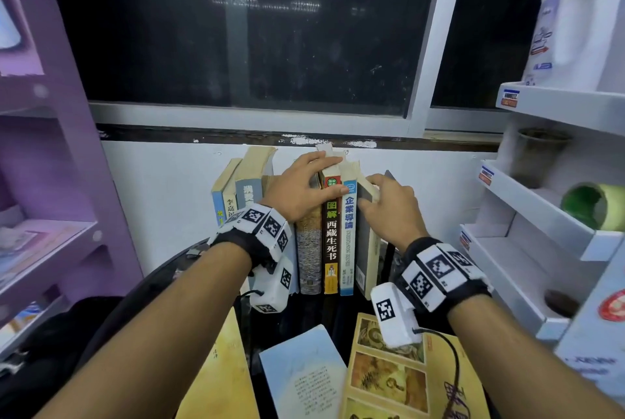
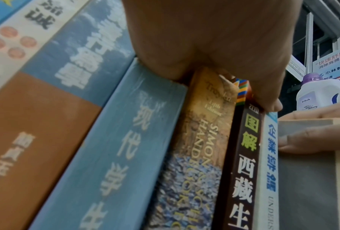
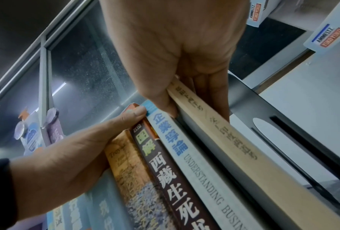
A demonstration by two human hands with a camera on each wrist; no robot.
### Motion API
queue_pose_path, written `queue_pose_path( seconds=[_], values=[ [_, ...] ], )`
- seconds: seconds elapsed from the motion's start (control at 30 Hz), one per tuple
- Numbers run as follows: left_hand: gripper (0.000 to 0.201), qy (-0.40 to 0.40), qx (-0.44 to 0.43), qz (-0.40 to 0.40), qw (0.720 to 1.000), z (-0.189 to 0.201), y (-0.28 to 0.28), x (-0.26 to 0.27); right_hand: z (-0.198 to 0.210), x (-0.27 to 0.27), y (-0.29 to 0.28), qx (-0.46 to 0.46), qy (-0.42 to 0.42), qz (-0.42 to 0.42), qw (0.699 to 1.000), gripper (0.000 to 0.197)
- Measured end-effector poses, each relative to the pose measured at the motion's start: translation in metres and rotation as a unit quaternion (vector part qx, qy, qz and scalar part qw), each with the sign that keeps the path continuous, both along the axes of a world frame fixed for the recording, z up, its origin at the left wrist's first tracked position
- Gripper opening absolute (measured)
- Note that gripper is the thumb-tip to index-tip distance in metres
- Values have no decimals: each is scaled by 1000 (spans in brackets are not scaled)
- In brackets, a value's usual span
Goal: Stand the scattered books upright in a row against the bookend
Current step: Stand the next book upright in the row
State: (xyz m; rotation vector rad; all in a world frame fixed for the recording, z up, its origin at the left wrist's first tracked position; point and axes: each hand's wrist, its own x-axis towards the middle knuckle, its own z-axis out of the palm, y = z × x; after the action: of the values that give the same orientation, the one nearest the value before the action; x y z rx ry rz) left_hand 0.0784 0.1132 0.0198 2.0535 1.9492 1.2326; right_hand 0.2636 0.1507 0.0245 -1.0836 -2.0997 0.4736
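Row point(image 1: 329, 232) stands beside bookend point(image 3: 263, 109) | my left hand point(image 1: 301, 188) clamps row | right hand point(image 1: 392, 212) grips grey book point(image 1: 367, 249) just beside bookend | perhaps three flat books point(image 1: 297, 378) remain

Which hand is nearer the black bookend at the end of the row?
Right. The right hand grips the grey book standing directly beside the bookend; the left hand holds the tops of books farther along the row.
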Motion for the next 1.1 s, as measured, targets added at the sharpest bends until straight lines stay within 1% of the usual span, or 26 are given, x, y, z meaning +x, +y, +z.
queue_pose_path(
  seconds=[0.2,0.33,0.4,0.47,0.53,0.67,0.83,1.1],
  values=[
    [64,4,-1,1,1000,-2,2,-1,-10,2,9,-49,26,27,998,35],
    [62,3,-2,-1,1000,-2,2,-1,-10,7,9,-72,13,47,996,46],
    [61,0,-5,-1,1000,-1,1,-1,-12,14,8,-107,-10,76,991,60],
    [62,1,-8,0,1000,-1,1,0,-17,21,8,-159,-59,112,979,77],
    [62,3,-10,1,1000,0,1,0,-25,24,8,-186,-97,127,970,84],
    [62,-1,-9,-3,1000,-1,1,-1,-36,24,10,-189,-89,138,968,86],
    [63,3,-7,-5,1000,-2,2,-1,-42,20,15,-180,-72,148,970,80],
    [60,5,3,-1,1000,-1,-1,1,-41,14,25,-175,-66,157,970,79]
  ],
)
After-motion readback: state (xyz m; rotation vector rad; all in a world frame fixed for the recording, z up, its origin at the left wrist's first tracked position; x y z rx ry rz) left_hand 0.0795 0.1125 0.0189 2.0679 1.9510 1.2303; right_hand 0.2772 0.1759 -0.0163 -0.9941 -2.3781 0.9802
